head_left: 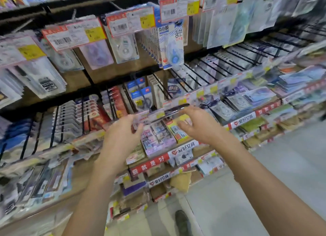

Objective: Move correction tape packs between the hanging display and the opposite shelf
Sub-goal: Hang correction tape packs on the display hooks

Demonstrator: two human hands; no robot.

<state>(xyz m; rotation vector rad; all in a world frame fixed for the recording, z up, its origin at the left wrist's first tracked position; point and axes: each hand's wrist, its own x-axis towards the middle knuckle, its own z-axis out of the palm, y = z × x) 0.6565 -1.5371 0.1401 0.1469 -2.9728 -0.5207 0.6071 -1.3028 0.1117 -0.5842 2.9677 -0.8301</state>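
Note:
Correction tape packs hang on hooks in the upper tier, among them a clear pack with a white tape [124, 48] and a blue-and-white pack [170, 46]. Below, at the middle tier's rail, a thin blurred correction tape pack [159, 113] lies almost edge-on between my hands. My left hand [123, 135] pinches its left end with curled fingers and thumb. My right hand [198, 123] holds the darker right end, fingers over the top and thumb beneath. Motion blur hides the pack's print.
Black wire dividers [197, 76] split the sloped middle shelf into lanes of packs. Price tags [74, 35] hang on the hook ends. Lower shelves carry red label strips [150, 163]. Grey floor [264, 182] lies to the right, and a dark shoe [182, 221] shows below.

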